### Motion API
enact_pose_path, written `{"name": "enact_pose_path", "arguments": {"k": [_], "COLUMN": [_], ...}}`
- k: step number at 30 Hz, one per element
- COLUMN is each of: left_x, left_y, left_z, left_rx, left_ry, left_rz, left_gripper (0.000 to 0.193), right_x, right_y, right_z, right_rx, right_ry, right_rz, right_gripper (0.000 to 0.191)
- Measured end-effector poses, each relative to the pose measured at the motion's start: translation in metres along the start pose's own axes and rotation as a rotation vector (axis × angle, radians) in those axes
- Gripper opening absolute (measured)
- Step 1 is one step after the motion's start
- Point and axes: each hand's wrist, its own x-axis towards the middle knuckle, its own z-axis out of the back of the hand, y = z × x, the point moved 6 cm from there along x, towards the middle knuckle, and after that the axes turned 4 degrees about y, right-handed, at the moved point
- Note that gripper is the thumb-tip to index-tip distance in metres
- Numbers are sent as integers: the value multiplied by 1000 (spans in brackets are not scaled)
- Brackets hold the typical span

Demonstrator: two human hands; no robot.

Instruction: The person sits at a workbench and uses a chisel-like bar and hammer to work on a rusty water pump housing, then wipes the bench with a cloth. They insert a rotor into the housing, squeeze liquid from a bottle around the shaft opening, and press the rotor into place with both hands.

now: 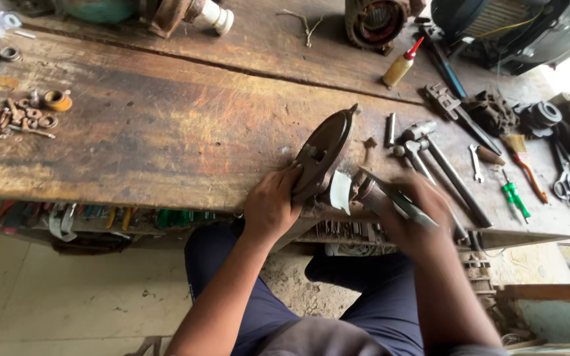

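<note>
Both forearms reach up from the near edge of the wooden workbench point(166, 132). The left hand point(270, 206) curls closed around the near end of a rusty oval metal cover point(323, 153), propped tilted at the bench's near edge. The right hand point(411, 214), blurred, grips a flat grey tool point(400, 201) just right of it.

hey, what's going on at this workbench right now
A person sits at a worn wooden bench. Their left hand steadies a dark, rusty metal plate stood on edge at the bench's front. Their right hand, blurred, grips a grey tool pointed at the part beside the plate. To the right lie hammers, a wrench, a green screwdriver, a brush and a glue bottle. Rusty washers and nuts sit at the far left.
</note>
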Motion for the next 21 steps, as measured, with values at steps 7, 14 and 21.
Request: {"name": "enact_pose_path", "arguments": {"k": [7, 14, 21], "left_x": [-1, 2, -1], "left_y": [0, -1, 1], "left_z": [0, 3, -1], "left_rx": [24, 2, 5], "left_ry": [-19, -19, 69], "left_rz": [-21, -6, 59], "left_gripper": [40, 39, 49], "right_x": [13, 14, 14], "right_y": [5, 16, 4], "right_z": [-21, -12, -15], "right_rx": [169, -138, -44], "right_ry": [84, 136, 52], "right_rz": [136, 107, 82], "right_gripper": [10, 11, 15]}}
